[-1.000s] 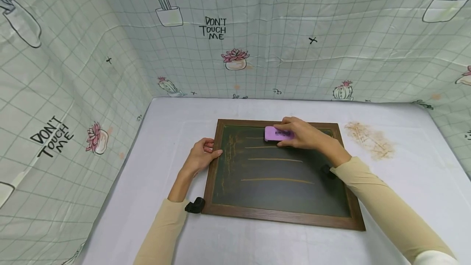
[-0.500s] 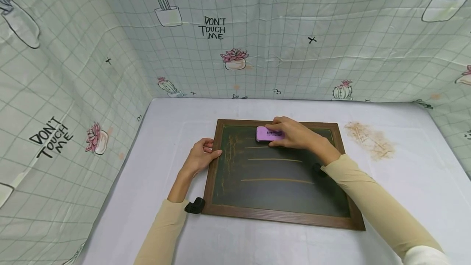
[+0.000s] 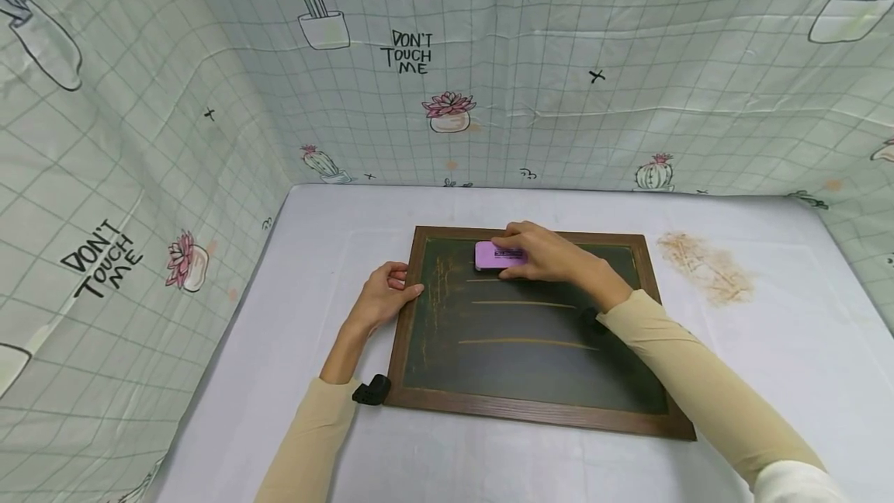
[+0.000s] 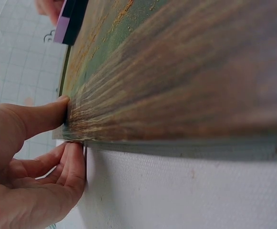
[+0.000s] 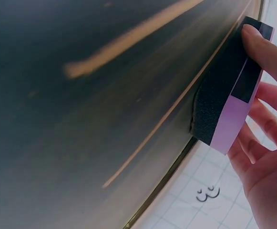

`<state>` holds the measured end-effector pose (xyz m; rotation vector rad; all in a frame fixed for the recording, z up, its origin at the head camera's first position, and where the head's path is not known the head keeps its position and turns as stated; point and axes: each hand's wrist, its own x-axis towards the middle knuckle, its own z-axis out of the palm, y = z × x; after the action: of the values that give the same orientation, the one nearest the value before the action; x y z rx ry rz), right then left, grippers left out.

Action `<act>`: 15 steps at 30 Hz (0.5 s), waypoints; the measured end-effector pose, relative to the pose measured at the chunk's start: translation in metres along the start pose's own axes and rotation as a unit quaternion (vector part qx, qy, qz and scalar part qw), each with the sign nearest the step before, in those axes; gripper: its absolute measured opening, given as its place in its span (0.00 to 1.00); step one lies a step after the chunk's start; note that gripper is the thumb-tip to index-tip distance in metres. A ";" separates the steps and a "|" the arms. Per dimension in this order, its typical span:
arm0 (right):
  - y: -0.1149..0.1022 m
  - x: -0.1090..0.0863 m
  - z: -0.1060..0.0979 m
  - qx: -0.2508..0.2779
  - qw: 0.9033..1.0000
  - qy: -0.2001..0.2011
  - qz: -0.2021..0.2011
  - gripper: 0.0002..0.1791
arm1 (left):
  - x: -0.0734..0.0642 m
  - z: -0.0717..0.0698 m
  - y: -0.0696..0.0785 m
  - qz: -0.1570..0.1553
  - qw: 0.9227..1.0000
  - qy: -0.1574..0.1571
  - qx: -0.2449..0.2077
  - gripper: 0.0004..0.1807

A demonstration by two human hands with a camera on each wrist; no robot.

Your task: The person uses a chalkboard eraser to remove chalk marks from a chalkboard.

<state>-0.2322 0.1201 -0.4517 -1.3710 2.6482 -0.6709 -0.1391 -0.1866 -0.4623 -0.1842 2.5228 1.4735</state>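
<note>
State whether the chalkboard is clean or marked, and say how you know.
Marked: in the head view, yellowish lines cross the chalkboard below the purple eraser, and streaks run along its left side.

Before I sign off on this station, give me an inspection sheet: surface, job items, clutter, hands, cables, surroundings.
Surface: white table, brownish smudge right of the chalkboard.
Job's things: wood-framed chalkboard lying on the table; yellowish-brown chalk lines across its middle, streaks near its left side; purple eraser over its far part.
Clutter: no loose items seen besides the smudge.
Left hand: grips the chalkboard's left frame edge.
Right hand: holds the eraser.
Wrist gear: black device at the left cuff.
Cables: nothing seen.
Surroundings: hanging cloth behind and at left, grid pattern with plant prints.
</note>
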 end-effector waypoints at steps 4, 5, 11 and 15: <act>-0.003 0.005 0.001 0.000 1.000 -0.002 -0.006 0.33 | 0.000 0.000 0.000 0.001 1.000 -0.002 -0.001 0.30; -0.003 0.007 0.002 -0.002 1.000 -0.002 -0.008 0.33 | 0.000 0.000 0.000 -0.001 1.000 -0.002 -0.003 0.30; -0.007 0.016 0.004 -0.009 1.000 -0.005 -0.018 0.31 | 0.000 0.000 0.000 0.002 1.000 -0.002 -0.003 0.30; -0.010 0.020 0.004 -0.010 1.000 -0.008 -0.020 0.31 | 0.000 0.000 0.000 0.000 1.000 -0.002 -0.004 0.30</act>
<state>-0.2357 0.0979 -0.4485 -1.4320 2.6293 -0.6362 -0.1390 -0.1866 -0.4620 -0.1838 2.5142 1.4833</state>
